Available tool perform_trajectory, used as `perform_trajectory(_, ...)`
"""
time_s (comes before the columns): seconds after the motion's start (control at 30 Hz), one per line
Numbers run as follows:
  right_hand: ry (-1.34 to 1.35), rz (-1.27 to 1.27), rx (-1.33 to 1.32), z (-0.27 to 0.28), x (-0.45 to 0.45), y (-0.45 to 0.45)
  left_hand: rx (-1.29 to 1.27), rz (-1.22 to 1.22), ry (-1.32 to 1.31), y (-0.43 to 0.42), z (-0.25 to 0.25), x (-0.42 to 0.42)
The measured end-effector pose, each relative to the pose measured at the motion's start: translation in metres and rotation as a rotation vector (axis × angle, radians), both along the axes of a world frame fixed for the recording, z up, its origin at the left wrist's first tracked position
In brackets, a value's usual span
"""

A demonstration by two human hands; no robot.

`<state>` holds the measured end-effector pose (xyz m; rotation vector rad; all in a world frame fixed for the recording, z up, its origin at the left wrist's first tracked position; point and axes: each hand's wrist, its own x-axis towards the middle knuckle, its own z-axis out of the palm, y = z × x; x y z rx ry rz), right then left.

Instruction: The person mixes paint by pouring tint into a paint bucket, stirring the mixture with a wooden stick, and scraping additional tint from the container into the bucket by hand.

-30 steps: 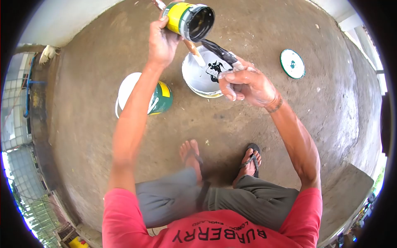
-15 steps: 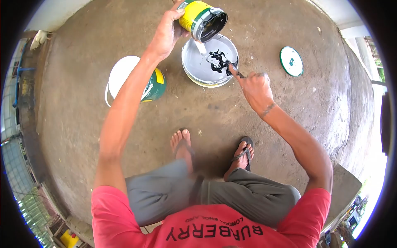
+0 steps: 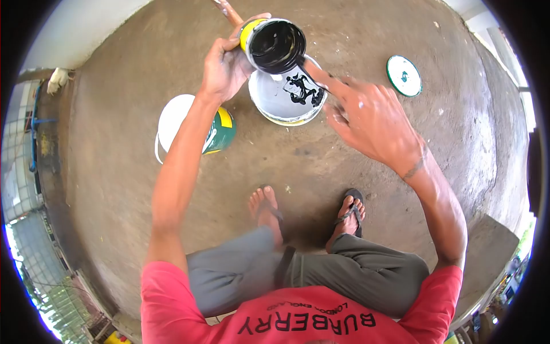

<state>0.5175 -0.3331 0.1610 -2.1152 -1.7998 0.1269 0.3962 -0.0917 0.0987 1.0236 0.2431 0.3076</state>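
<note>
My left hand holds a small can on its side, its mouth facing me and coated inside with black paint. My right hand is at the can's rim, its blackened index finger stretched out to the mouth and the other fingers partly bent, holding nothing visible. Below the can stands a bucket of whitish-grey paint with black blobs on its surface. A wooden stick shows behind the can; its lower part is mostly hidden.
A green and yellow bucket with a white lid stands on the floor at the left. A round white lid with a green rim lies to the right. My feet in sandals are below, and a concrete ledge is at the lower right.
The can's mouth has turned more toward me. My right index finger was over the bucket's black blobs half a second ago and has moved up to the can's rim.
</note>
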Motion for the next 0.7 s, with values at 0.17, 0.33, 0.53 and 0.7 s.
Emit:
perform_trajectory(0.17, 0.122, -0.003, 0.012, 0.011, -0.003, 0.017, -0.071, 0.049, 0.012, -0.012, 0.011, 0.004)
perform_trajectory(0.33, 0.039, -0.001, -0.003, 0.009, -0.005, 0.015, -0.001, 0.099, 0.023, -0.012, 0.010, 0.013)
perform_trajectory(0.53, -0.341, -0.082, 0.002, 0.008, 0.004, 0.019, 0.364, 0.082, -0.017, -0.010, 0.028, 0.020)
perform_trajectory(0.7, -0.364, -0.124, 0.007, -0.012, 0.004, 0.029, 0.596, 0.099, -0.037, -0.020, 0.047, 0.025)
